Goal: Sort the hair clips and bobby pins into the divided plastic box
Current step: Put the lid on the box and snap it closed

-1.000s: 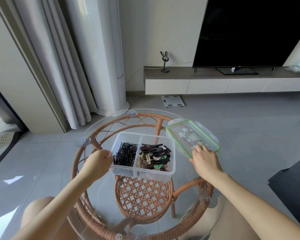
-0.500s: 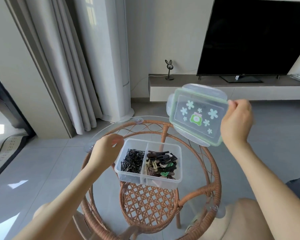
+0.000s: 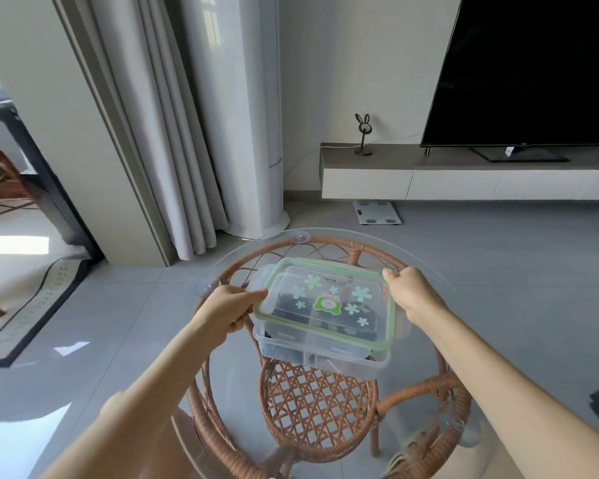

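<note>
Though likely light, stiff and slick, gripped at the rim: lid point(image 3: 339, 318) over box point(image 3: 301, 352), left hand point(image 3: 227, 311) fingers clamped at 9 o'clock, right hand point(image 3: 414, 295) at 3.

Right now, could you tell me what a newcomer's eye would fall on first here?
The clear, green-rimmed plastic lid with flower stickers draws the eye at centre, gripped at its ends by the left hand and right hand over the clear divided plastic box. The box sits on a round glass-topped rattan table; a large black television fills the upper right.
</note>
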Tool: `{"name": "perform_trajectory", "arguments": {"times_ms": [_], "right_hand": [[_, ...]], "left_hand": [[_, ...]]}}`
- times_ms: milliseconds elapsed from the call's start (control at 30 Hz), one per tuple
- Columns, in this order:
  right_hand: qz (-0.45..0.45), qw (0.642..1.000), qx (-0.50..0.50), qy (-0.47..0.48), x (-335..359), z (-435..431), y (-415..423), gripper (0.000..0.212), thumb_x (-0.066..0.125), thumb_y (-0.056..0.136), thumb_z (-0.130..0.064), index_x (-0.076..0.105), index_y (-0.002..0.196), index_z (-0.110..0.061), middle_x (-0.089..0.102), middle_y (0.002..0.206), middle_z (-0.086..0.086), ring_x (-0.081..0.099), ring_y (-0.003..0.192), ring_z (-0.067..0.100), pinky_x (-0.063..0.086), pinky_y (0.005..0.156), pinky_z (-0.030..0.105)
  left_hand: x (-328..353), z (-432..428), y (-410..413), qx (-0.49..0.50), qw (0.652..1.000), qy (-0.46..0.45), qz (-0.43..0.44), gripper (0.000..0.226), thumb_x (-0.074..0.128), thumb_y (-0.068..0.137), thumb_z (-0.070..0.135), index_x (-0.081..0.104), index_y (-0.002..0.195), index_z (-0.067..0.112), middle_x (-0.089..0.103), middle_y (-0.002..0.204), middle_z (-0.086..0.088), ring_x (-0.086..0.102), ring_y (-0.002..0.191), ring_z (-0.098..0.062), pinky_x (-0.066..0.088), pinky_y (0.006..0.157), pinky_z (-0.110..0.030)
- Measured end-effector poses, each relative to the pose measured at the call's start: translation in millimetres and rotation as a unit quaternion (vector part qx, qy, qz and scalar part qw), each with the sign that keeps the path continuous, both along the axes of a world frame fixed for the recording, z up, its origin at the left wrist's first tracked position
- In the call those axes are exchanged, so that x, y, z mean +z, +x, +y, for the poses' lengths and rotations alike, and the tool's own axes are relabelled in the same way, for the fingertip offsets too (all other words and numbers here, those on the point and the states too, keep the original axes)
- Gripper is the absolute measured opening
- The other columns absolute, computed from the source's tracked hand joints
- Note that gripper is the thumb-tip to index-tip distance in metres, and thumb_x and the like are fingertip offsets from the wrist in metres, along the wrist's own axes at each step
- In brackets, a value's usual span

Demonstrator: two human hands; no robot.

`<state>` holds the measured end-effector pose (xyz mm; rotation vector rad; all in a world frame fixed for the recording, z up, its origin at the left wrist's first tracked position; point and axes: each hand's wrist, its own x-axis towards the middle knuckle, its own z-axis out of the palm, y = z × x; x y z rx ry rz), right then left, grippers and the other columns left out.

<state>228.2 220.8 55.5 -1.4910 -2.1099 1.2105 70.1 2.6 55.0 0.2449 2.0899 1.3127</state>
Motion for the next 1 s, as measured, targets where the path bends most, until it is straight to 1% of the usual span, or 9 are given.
{"name": "perform_trajectory", "arguments": {"times_ms": [167, 267, 467, 533, 633, 733, 867, 933, 1000], "right_hand": [[-0.144, 0.972, 0.073, 0.169, -7.3, 6.6, 1.3, 0.037, 0.036, 0.096, -0.038, 0.051, 0.083, -0.008, 0.056, 0.081, 0.010, 0.052, 0.073, 0.027, 0.031, 0.052, 0.028], [-0.149, 0.963, 0.092, 0.203, -10.2, 8.3, 1.3, 0.038, 0.036, 0.097, -0.037, 0.047, 0.073, -0.009, 0.054, 0.073, 0.009, 0.051, 0.069, 0.027, 0.027, 0.047, 0.026], [-0.158, 0.942, 0.108, 0.275, -16.8, 7.8, 2.0, 0.045, 0.038, 0.097, -0.031, 0.030, 0.056, -0.016, 0.040, 0.059, 0.000, 0.045, 0.067, 0.027, 0.024, 0.050, 0.029], [-0.150, 0.933, 0.108, 0.307, -20.8, 4.8, 2.3, 0.042, 0.037, 0.098, -0.030, 0.035, 0.060, -0.013, 0.045, 0.062, 0.001, 0.045, 0.067, 0.026, 0.024, 0.049, 0.029], [-0.145, 0.910, 0.099, 0.376, -24.8, -0.8, 1.6, 0.031, 0.040, 0.097, -0.029, 0.053, 0.085, -0.004, 0.063, 0.080, 0.013, 0.056, 0.070, 0.031, 0.031, 0.054, 0.027], [-0.132, 0.906, 0.099, 0.389, -30.3, -2.0, 1.5, 0.027, 0.042, 0.096, -0.026, 0.053, 0.095, -0.002, 0.067, 0.083, 0.015, 0.062, 0.071, 0.031, 0.031, 0.051, 0.026], [-0.119, 0.904, 0.114, 0.395, -28.4, -0.7, 2.9, 0.024, 0.041, 0.097, -0.024, 0.055, 0.094, -0.004, 0.067, 0.082, 0.015, 0.048, 0.062, 0.025, 0.026, 0.049, 0.025], [-0.126, 0.898, 0.133, 0.399, -22.6, -4.2, 8.8, 0.025, 0.041, 0.096, -0.026, 0.058, 0.100, -0.008, 0.068, 0.090, 0.013, 0.048, 0.069, 0.024, 0.033, 0.055, 0.027], [-0.166, 0.884, 0.156, 0.407, -17.5, -13.1, 19.9, 0.034, 0.039, 0.096, -0.034, 0.053, 0.120, -0.013, 0.063, 0.109, 0.012, 0.056, 0.090, 0.027, 0.045, 0.066, 0.032]], "left_hand": [[-19.0, -7.3, 1.9, -0.004, 1.000, -0.003, -0.013, 0.027, 0.067, 0.082, 0.024, 0.051, 0.066, 0.010, 0.040, 0.058, -0.003, 0.030, 0.050, -0.012, 0.025, 0.047, -0.021], [-21.3, -9.1, 3.1, -0.009, 1.000, 0.002, -0.020, 0.020, 0.067, 0.083, 0.024, 0.058, 0.078, 0.007, 0.043, 0.061, -0.004, 0.033, 0.053, -0.012, 0.028, 0.048, -0.021], [-21.8, -10.4, 4.0, -0.015, 1.000, -0.011, -0.010, 0.024, 0.066, 0.084, 0.024, 0.059, 0.071, 0.006, 0.047, 0.059, -0.005, 0.036, 0.050, -0.012, 0.032, 0.047, -0.020], [-23.2, -9.9, 5.3, -0.007, 1.000, -0.008, -0.012, 0.024, 0.065, 0.085, 0.024, 0.064, 0.081, 0.000, 0.049, 0.061, -0.006, 0.038, 0.051, -0.013, 0.034, 0.048, -0.020], [-26.2, -9.1, 6.2, 0.004, 1.000, 0.002, -0.011, 0.034, 0.064, 0.085, 0.024, 0.065, 0.099, -0.008, 0.055, 0.067, -0.008, 0.046, 0.053, -0.015, 0.039, 0.051, -0.022], [-26.9, -7.5, 5.7, 0.008, 1.000, -0.002, 0.004, 0.034, 0.064, 0.085, 0.023, 0.065, 0.097, -0.009, 0.058, 0.068, -0.010, 0.049, 0.053, -0.016, 0.042, 0.052, -0.023], [-25.0, -6.1, 5.8, 0.003, 1.000, -0.017, 0.010, 0.025, 0.063, 0.085, 0.023, 0.065, 0.089, -0.002, 0.058, 0.066, -0.010, 0.048, 0.051, -0.016, 0.042, 0.051, -0.024], [-24.6, -6.3, 4.9, -0.005, 0.999, -0.028, 0.016, 0.024, 0.062, 0.085, 0.022, 0.064, 0.088, -0.002, 0.057, 0.066, -0.010, 0.048, 0.052, -0.016, 0.042, 0.051, -0.024], [-23.0, -5.4, 4.2, -0.009, 0.999, -0.033, 0.033, 0.030, 0.063, 0.082, 0.021, 0.061, 0.096, -0.006, 0.059, 0.071, -0.011, 0.049, 0.053, -0.017, 0.042, 0.049, -0.024]]}}
